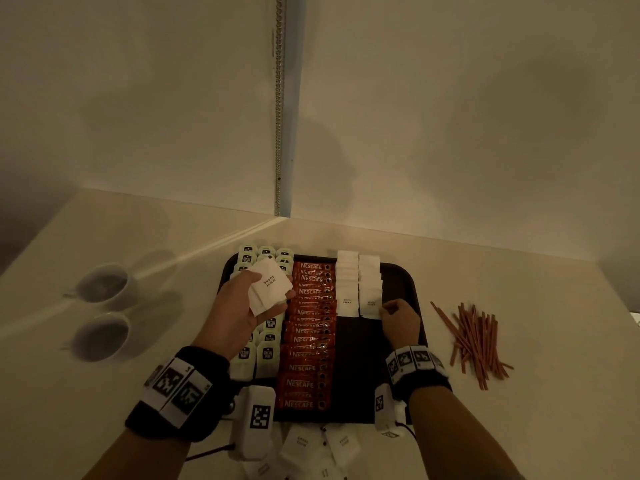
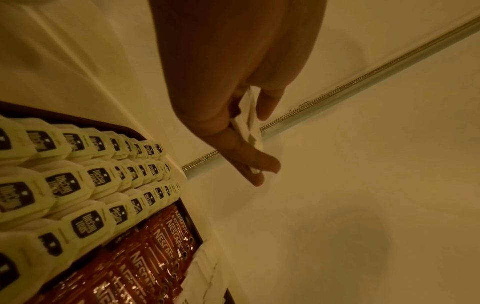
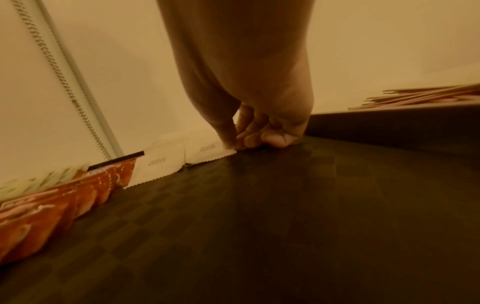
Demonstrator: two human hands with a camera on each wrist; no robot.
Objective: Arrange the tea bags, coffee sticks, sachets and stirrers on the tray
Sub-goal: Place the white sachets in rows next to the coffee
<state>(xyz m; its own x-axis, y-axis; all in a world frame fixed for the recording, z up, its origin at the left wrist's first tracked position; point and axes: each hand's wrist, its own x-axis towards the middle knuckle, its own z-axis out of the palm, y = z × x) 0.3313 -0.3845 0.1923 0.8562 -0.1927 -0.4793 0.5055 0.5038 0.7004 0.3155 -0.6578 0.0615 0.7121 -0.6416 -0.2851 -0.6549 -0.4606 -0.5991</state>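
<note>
Right hand (image 1: pixel 400 322) pinches the front sachet (image 1: pixel 370 304) down; left hand (image 1: pixel 242 306) clutches the spare stack (image 1: pixel 270 285). Best to overlap evenly, edges square.

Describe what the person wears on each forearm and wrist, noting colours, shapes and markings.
Both forearms are bare, without sleeves. Each wrist carries a black fabric wristband ringed with white square tiles printed with black-and-white coded markers. A white boxy camera unit bearing another marker hangs under each wrist, trailing a thin black cable.

Glossy foil coffee sticks (image 1: pixel 306 341), matt tray (image 1: pixel 360 362)
</note>
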